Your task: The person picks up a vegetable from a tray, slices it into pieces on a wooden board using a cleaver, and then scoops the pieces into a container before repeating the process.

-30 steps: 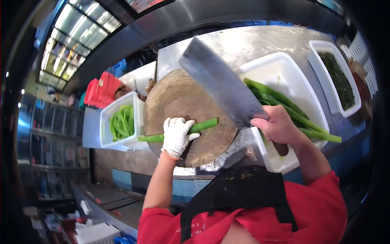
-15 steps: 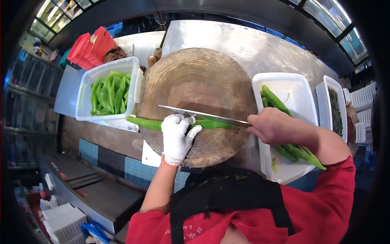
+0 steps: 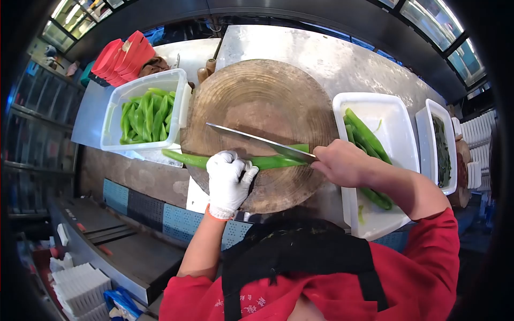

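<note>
Cleaver (image 3: 270, 144) gripped in the right hand (image 3: 342, 163) could nick the gloved left hand (image 3: 229, 181), which pins the green vegetable stalk (image 3: 272, 162) beneath it, if the stalk rolled.

The handle of the cleaver (image 3: 286, 150) is hidden from you inside your right fingers (image 3: 324, 154). Your gloved left fingers (image 3: 224, 159) cover part of the green stalk (image 3: 278, 162). Your right forearm (image 3: 396, 179) hides some of the white tray (image 3: 395, 128) and its vegetables (image 3: 369, 135). The bottom edge crops your red shirt (image 3: 428, 257); you cannot make out its tiny lettering (image 3: 250, 305).
</note>
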`<action>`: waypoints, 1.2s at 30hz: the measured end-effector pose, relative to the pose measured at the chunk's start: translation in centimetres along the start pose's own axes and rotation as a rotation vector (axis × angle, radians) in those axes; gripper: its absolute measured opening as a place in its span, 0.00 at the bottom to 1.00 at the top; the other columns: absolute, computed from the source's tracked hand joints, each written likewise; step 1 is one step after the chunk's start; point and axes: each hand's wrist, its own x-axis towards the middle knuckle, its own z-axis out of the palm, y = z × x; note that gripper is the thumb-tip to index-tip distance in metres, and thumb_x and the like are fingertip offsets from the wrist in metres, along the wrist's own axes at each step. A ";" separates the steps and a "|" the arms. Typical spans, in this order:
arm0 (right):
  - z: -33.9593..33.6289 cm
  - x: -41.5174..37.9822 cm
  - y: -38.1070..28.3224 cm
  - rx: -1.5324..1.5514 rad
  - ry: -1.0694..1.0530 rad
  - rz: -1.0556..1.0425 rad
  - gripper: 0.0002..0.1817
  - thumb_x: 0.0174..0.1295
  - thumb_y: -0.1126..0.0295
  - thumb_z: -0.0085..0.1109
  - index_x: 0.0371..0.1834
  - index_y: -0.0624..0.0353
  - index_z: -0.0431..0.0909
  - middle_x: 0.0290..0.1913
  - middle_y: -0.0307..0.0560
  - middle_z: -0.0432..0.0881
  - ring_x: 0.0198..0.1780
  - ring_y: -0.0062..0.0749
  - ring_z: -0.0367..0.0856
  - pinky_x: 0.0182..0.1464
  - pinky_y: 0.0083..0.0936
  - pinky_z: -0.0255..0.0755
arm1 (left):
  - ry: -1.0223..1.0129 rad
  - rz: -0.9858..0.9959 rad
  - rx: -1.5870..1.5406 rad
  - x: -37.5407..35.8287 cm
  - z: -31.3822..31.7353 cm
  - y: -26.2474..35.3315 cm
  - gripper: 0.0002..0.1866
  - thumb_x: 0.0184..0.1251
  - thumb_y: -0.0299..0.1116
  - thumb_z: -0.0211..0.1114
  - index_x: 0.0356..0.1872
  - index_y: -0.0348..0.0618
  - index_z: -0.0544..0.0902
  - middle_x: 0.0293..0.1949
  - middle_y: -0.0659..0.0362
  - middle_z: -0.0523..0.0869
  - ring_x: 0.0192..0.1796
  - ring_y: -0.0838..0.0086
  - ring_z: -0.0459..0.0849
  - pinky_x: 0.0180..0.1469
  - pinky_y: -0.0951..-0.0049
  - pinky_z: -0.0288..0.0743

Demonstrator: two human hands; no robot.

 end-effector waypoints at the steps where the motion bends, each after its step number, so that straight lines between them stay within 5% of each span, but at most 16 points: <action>1: -0.3 -0.4 -0.4 0.004 0.003 0.016 0.15 0.71 0.62 0.57 0.35 0.64 0.77 0.25 0.62 0.81 0.33 0.64 0.82 0.39 0.52 0.75 | 0.017 0.038 -0.029 -0.2 -0.1 0.0 0.14 0.45 0.30 0.81 0.25 0.46 0.80 0.29 0.58 0.79 0.39 0.58 0.79 0.46 0.57 0.69; 4: -2.0 -1.5 -2.2 -0.010 -0.086 0.045 0.15 0.71 0.62 0.56 0.39 0.66 0.80 0.31 0.65 0.84 0.38 0.65 0.83 0.45 0.52 0.76 | 0.013 0.062 -0.081 -0.7 0.2 -0.1 0.15 0.40 0.29 0.82 0.24 0.46 0.80 0.28 0.57 0.77 0.38 0.58 0.78 0.43 0.57 0.70; 14: 1.1 3.3 -4.0 -0.054 -0.113 -0.088 0.14 0.70 0.63 0.58 0.36 0.66 0.78 0.29 0.66 0.82 0.36 0.66 0.83 0.42 0.53 0.76 | 0.063 0.050 0.012 -1.7 -0.2 0.7 0.14 0.41 0.30 0.83 0.27 0.48 0.83 0.34 0.58 0.78 0.46 0.57 0.79 0.51 0.58 0.71; 18: 0.8 2.5 -3.1 0.012 -0.044 -0.106 0.15 0.70 0.63 0.58 0.36 0.67 0.77 0.29 0.66 0.82 0.36 0.65 0.83 0.42 0.53 0.76 | -0.037 -0.020 0.121 -1.4 -4.6 -0.6 0.17 0.57 0.32 0.75 0.48 0.45 0.85 0.47 0.52 0.87 0.50 0.55 0.83 0.55 0.56 0.71; 26: -1.8 0.0 -3.6 -0.017 -0.104 -0.028 0.13 0.69 0.65 0.57 0.39 0.66 0.81 0.34 0.65 0.84 0.40 0.64 0.84 0.47 0.52 0.77 | 0.004 0.022 0.001 -2.7 -1.0 1.1 0.19 0.43 0.26 0.80 0.39 0.49 0.85 0.40 0.60 0.85 0.48 0.60 0.82 0.52 0.59 0.72; 30: -1.0 0.1 -3.1 -0.049 -0.120 -0.096 0.14 0.71 0.63 0.58 0.37 0.66 0.78 0.27 0.64 0.82 0.35 0.65 0.83 0.41 0.51 0.76 | 0.012 0.000 0.007 -3.3 -0.4 1.5 0.18 0.40 0.27 0.81 0.36 0.50 0.86 0.37 0.61 0.83 0.47 0.60 0.81 0.51 0.60 0.71; 36: 2.0 1.9 -3.3 -0.058 -0.066 -0.180 0.13 0.70 0.65 0.58 0.36 0.67 0.79 0.28 0.64 0.82 0.36 0.63 0.84 0.43 0.51 0.77 | -0.007 -0.008 0.041 -3.7 -2.4 2.1 0.17 0.48 0.30 0.79 0.42 0.48 0.86 0.42 0.59 0.84 0.49 0.58 0.80 0.54 0.58 0.69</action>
